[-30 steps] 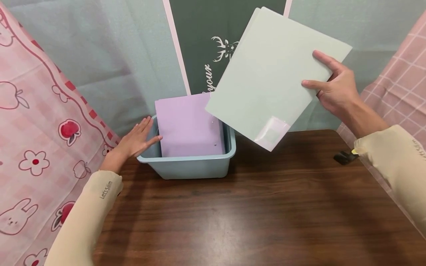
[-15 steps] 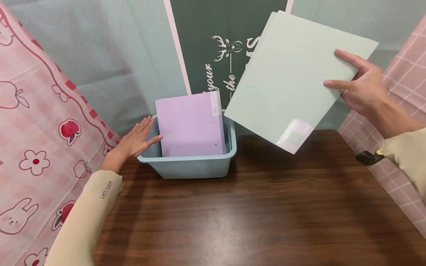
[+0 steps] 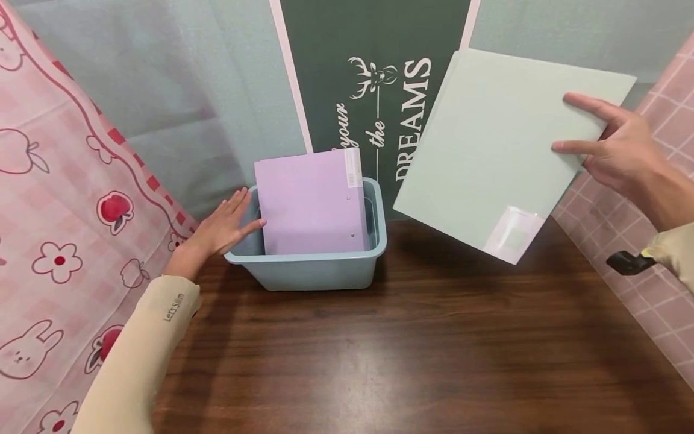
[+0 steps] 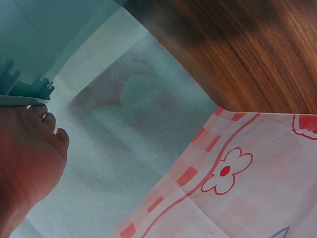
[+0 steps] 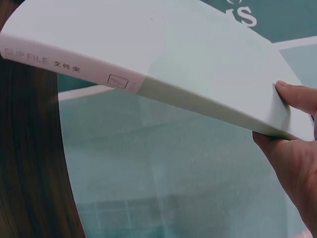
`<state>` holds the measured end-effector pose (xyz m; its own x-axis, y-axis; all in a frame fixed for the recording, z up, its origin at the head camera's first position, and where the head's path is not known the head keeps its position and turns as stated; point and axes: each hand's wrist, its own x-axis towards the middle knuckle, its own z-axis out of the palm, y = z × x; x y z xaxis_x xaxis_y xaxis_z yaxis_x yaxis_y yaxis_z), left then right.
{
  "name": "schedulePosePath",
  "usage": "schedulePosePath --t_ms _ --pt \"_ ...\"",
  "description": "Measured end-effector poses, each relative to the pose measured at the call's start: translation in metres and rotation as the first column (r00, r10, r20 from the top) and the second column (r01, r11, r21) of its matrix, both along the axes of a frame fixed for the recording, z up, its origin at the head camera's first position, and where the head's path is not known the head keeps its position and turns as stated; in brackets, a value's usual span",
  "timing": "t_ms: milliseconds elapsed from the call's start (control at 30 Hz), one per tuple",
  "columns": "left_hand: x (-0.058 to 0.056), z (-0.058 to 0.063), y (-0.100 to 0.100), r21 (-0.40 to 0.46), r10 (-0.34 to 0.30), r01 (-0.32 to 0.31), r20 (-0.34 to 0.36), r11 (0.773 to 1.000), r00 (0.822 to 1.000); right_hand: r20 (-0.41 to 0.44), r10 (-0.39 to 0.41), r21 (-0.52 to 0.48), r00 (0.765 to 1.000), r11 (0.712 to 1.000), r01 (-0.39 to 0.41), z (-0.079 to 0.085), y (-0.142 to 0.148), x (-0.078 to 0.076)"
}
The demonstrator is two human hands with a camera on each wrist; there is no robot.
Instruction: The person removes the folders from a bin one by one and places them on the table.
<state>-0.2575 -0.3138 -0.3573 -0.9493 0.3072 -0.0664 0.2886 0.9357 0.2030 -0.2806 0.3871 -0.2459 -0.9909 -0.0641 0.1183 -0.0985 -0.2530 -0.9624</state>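
Note:
A pale green clip-file folder (image 3: 504, 150) hangs tilted in the air at the right, its printed spine (image 5: 72, 64) showing in the right wrist view. My right hand (image 3: 618, 141) grips its right edge, with two digits lying across the near face. On the table stands a blue plastic basin (image 3: 320, 274), and a lilac folder (image 3: 311, 205) leans upright inside it. My left hand (image 3: 225, 223) rests at the basin's left rim with fingers straight; its thumb reaches over the inside, close to the lilac folder. In the left wrist view, my left hand (image 4: 29, 158) lies against the rim.
A brown wooden table (image 3: 358, 349) spreads in front of the basin. Behind it hangs a grey-green cloth (image 3: 217, 90) with a dark printed panel. A pink patterned cloth (image 3: 81, 211) borders the left side, a pink checked one (image 3: 645, 289) the right.
My right hand has carried the green folder rightward and slightly down, away from the basin, uncovering the lilac folder's labelled edge. My left hand has stayed at the rim.

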Motion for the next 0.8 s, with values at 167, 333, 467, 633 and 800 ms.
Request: schedulePosePath --t_ms 167,333,467,633,800 --pt "0.0 -0.001 0.0 -0.001 0.0 0.0 -0.002 1.0 1.0 -0.008 -0.067 0.292 0.998 0.954 0.067 -0.002 0.014 0.002" --pt "-0.001 0.0 0.0 -0.003 0.003 -0.003 0.0 1.0 1.0 -0.007 -0.094 0.479 0.996 0.874 0.086 -0.006 0.027 0.001" --pt "-0.001 0.0 0.0 -0.004 0.004 -0.004 -0.001 1.0 1.0 0.003 -0.065 0.543 0.998 0.838 0.054 -0.011 0.035 0.0" --pt "-0.001 0.0 0.0 -0.007 0.003 -0.003 -0.008 1.0 1.0 -0.005 -0.035 0.646 0.999 0.763 0.03 -0.018 0.047 -0.005" --pt "0.0 0.0 0.0 -0.004 0.007 -0.007 -0.003 1.0 1.0 0.007 -0.026 0.675 1.0 0.737 0.015 -0.029 0.058 -0.008"
